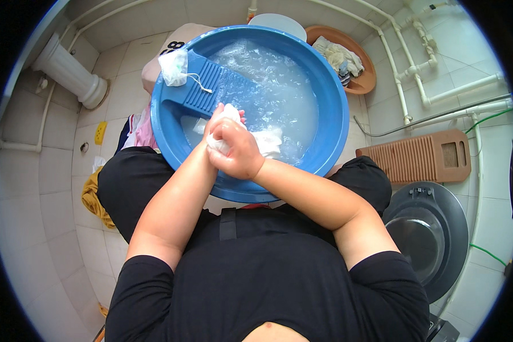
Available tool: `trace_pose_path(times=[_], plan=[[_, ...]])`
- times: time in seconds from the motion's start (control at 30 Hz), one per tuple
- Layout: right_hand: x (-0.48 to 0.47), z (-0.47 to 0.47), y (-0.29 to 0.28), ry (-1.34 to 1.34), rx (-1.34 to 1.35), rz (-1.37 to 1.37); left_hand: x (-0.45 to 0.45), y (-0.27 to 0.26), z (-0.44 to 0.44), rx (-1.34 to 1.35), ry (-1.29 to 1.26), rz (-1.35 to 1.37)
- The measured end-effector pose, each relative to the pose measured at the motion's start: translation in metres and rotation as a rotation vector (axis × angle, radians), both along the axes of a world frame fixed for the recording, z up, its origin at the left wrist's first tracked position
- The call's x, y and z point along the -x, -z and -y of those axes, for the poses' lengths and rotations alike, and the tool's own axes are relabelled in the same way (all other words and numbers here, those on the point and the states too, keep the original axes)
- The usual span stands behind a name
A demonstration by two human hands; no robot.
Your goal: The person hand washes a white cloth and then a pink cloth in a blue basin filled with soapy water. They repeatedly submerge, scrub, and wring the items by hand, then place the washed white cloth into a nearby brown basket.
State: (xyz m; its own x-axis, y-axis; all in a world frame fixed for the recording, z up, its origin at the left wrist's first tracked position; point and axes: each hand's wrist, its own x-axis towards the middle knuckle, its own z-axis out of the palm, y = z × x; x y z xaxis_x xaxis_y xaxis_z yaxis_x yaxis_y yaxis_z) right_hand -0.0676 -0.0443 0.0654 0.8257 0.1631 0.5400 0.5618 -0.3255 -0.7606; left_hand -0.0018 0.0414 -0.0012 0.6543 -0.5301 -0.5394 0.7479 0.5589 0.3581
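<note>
A large blue plastic basin (337,128) with cloudy, sudsy water stands before me between my knees. My left hand (216,122) and my right hand (236,147) are pressed together over it, both gripping a wet white cloth (265,143), part of which hangs toward the water. The right hand partly covers the left. Beyond them a blue ridged washboard part (222,81) slopes into the water at the basin's far left. On its upper edge lies a white mesh pouch (174,68) with a drawstring. A small piece of white fabric (200,125) shows left of my hands.
A brown basin (370,77) holding clothes is at the back right, by a white lid or basin (278,23). At right are a brown washboard (397,158) and a dark oval basin (457,239). Clothes (143,130) and a yellow brush-like item (100,133) lie left.
</note>
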Motion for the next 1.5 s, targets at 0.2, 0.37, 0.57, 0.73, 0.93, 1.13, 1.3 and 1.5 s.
trace_pose_path(times=[0.2, 0.37, 0.57, 0.73, 0.93, 1.13, 1.3, 1.5], plan=[[-0.036, 0.038, 0.038, 0.415, 0.049, -0.262, 0.008, -0.008, 0.025, -0.038, -0.096, 0.126], [-0.005, 0.008, 0.018, 0.25, 0.143, -0.131, -0.006, 0.036, -0.001, 0.411, 0.153, 0.196], [-0.05, 0.053, 0.053, 0.458, 0.324, -0.286, 0.014, -0.024, 0.023, 0.056, 0.133, 0.002], [-0.065, 0.119, 0.078, 0.688, 0.508, -0.54, 0.007, -0.006, 0.023, -0.154, -0.04, 0.116], [-0.03, 0.137, 0.095, -0.057, 0.724, -0.841, -0.008, 0.003, 0.008, -0.221, -0.293, 0.091], [-0.061, 0.137, 0.082, 0.178, 0.017, -1.013, -0.003, -0.001, 0.011, -0.154, -0.118, 0.178], [-0.025, 0.05, 0.031, -0.07, -0.536, -0.606, 0.003, -0.019, 0.019, -0.065, -0.142, -0.034], [-0.001, 0.013, 0.004, -0.036, 0.22, 0.264, -0.005, 0.033, 0.011, 0.317, 0.127, 0.041]])
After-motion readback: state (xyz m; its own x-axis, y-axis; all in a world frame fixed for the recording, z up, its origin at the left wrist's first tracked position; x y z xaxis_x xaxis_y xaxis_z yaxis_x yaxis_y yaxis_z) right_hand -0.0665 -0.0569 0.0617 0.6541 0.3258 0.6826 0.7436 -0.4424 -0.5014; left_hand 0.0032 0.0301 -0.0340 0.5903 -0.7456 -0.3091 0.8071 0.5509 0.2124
